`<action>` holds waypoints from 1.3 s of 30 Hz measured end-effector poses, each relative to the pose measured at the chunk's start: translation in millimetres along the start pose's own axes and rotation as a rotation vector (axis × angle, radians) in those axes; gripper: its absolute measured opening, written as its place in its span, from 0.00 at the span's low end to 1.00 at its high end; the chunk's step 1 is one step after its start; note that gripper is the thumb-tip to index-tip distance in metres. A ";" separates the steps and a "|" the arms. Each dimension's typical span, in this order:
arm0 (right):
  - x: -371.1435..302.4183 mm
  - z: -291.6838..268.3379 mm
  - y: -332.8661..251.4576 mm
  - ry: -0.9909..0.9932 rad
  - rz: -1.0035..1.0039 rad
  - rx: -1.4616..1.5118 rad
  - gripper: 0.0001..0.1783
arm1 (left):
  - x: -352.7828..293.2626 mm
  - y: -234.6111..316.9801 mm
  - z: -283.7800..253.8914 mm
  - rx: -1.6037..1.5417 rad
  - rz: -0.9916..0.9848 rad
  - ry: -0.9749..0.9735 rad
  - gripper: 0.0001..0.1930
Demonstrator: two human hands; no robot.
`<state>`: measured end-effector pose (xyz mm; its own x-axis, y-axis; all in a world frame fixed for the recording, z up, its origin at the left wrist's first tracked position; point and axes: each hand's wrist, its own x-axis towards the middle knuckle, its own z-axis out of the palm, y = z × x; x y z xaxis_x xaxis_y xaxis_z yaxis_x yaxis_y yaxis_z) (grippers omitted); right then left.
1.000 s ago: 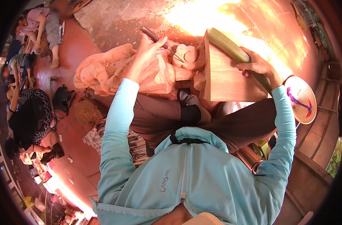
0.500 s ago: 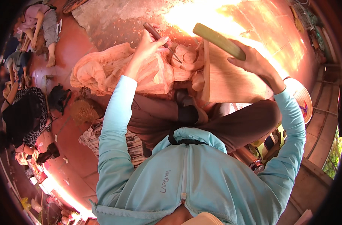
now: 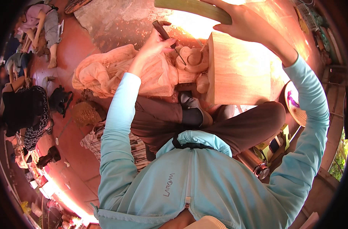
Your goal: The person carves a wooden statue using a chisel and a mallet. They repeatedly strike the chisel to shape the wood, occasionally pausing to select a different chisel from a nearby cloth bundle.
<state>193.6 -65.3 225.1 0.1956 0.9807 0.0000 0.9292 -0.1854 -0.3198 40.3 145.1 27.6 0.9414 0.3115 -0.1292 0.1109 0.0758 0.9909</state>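
Note:
My left hand [image 3: 152, 49] is closed on a carving chisel [image 3: 161, 30] with a dark wooden handle. Its thin metal blade slants down to the right, and the tip meets a rounded scroll-like part of a wooden carving [image 3: 124, 70]. The carving lies on its side across the floor in front of my legs, with a thick square wooden base [image 3: 241, 72] at its right end. Higher up, above that base, my right hand [image 3: 250, 23] grips a flat greenish wooden club [image 3: 193, 8]. The club points left, beyond the chisel handle and apart from it.
Wood shavings [image 3: 137, 33] litter the floor past the carving. A conical hat [image 3: 294, 103] and a metal flask [image 3: 257, 168] are at my right. To my left are a striped cloth [image 3: 95, 142], a brown bristly bundle [image 3: 86, 113] and people seated on the red tiles [image 3: 76, 160].
My right hand has moved up and away from me with the club, which now reaches farther left. My left hand and the chisel have shifted slightly right.

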 end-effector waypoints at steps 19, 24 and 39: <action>20.5 -41.0 -54.7 -0.154 0.173 0.052 0.36 | -5.2 10.6 5.4 0.029 0.041 0.000 0.35; 18.8 -42.0 -49.2 -0.203 0.158 0.034 0.36 | -4.7 12.3 7.2 0.033 0.032 -0.001 0.35; 15.0 -49.7 -50.3 -0.253 0.191 0.073 0.36 | -1.3 11.4 7.2 0.034 0.011 -0.033 0.35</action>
<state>165.4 -44.4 288.3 0.2719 0.9146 -0.2992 0.8565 -0.3718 -0.3579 42.6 138.7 39.3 0.9525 0.2807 -0.1177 0.1108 0.0405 0.9930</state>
